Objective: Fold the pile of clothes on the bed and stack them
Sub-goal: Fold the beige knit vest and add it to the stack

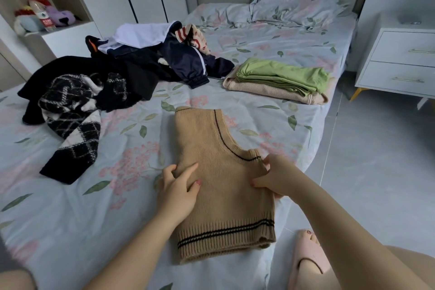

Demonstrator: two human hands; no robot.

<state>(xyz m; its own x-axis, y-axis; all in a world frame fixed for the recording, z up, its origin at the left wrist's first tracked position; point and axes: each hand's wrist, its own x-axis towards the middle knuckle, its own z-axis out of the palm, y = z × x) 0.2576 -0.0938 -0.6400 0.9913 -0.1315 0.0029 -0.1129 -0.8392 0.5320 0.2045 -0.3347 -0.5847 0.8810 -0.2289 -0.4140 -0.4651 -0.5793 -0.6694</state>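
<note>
A tan knitted vest [221,186] with black stripes lies folded lengthwise on the bed near its front edge. My left hand [179,189] rests on the vest's left edge, fingers spread over the knit. My right hand [275,178] pinches the vest's right edge by the armhole, thumb on top. A pile of unfolded dark clothes [113,75] sits at the left and back of the bed, with a black-and-white checked knit [73,120] in front. A folded stack, green garment [282,75] on a beige one [270,90], lies at the right side.
The bed [70,207] has a floral sheet and a pillow [294,4] at the head. A white nightstand [400,61] stands to the right on the tiled floor. A shelf with toys [44,16] is at the left. My foot in a pink slipper [308,254] is by the bed edge.
</note>
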